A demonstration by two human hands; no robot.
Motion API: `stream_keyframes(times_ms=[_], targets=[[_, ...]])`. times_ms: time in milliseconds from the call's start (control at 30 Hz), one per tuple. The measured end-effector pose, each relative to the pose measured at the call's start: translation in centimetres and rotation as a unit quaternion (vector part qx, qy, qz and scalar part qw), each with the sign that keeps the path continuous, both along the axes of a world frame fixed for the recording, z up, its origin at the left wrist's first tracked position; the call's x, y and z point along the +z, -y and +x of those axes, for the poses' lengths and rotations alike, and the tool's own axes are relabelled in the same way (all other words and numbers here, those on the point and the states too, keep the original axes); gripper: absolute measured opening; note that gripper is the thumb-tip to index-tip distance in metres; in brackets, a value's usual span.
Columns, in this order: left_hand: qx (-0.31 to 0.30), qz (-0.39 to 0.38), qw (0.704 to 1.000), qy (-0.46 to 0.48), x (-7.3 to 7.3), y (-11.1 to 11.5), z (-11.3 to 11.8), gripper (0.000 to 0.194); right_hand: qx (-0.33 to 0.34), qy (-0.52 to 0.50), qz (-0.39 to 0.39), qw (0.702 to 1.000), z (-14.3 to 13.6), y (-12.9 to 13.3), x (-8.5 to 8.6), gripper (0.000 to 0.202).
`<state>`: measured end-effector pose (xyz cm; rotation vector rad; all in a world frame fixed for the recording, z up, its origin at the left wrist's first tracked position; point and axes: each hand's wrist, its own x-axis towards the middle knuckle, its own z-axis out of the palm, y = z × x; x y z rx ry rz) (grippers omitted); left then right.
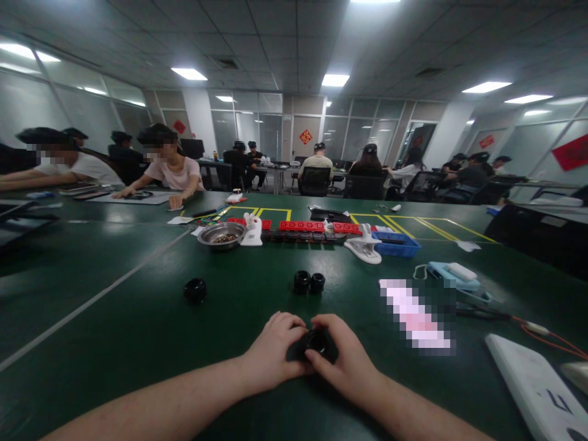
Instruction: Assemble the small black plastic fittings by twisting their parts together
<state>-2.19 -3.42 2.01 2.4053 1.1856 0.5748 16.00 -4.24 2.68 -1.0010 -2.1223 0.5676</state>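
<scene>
Close to me over the green table (151, 367), a glossy black hollow round part (316, 343) is between my two hands. My right hand (349, 361) grips it, thumb in front and fingers behind. My left hand (278, 346) is closed against its left side, and its fingertips are partly hidden. Farther forward stand two similar black parts, a larger one (302, 282) and a smaller one (317, 282), side by side. Another black round part (195, 291) sits alone to the left.
Across the table lie a steel bowl (206, 237) of small pieces, red bins (301, 225), white clamp-like stands (252, 231) and a blue tray (404, 246). To the right are a light-blue device (443, 272), a blurred pink sheet and a white slab (533, 373). People sit beyond.
</scene>
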Motion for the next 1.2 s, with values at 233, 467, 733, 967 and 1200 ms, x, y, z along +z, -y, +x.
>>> stream_keyframes(times_ms=[233, 467, 733, 967, 1200], targets=[[-0.005, -0.01, 1.0, -0.002, 0.1, -0.1, 0.0, 0.042, 0.062, -0.008, 0.03, 0.998, 0.2, 0.2, 0.1, 0.059], [-0.002, -0.021, 1.0, 0.002, 0.3, 0.0, 0.1, 0.039, 0.03, 0.004, -0.017, 0.999, 0.2, 0.0, -0.1, 0.04], [0.0, -0.017, 1.0, 0.001, -0.1, -0.1, -0.1, 0.045, 0.038, 0.018, 0.088, 0.995, 0.6, 0.1, 1.2, 0.056], [-0.001, -0.016, 1.0, 0.007, 0.1, 0.0, 0.2, 0.037, 0.018, 0.069, -0.006, 0.997, -0.1, 0.1, 0.9, 0.04], [-0.006, -0.022, 1.0, 0.012, 0.0, 0.0, -0.1, 0.04, 0.056, 0.048, 0.03, 0.997, 0.3, -0.2, 0.5, 0.063]])
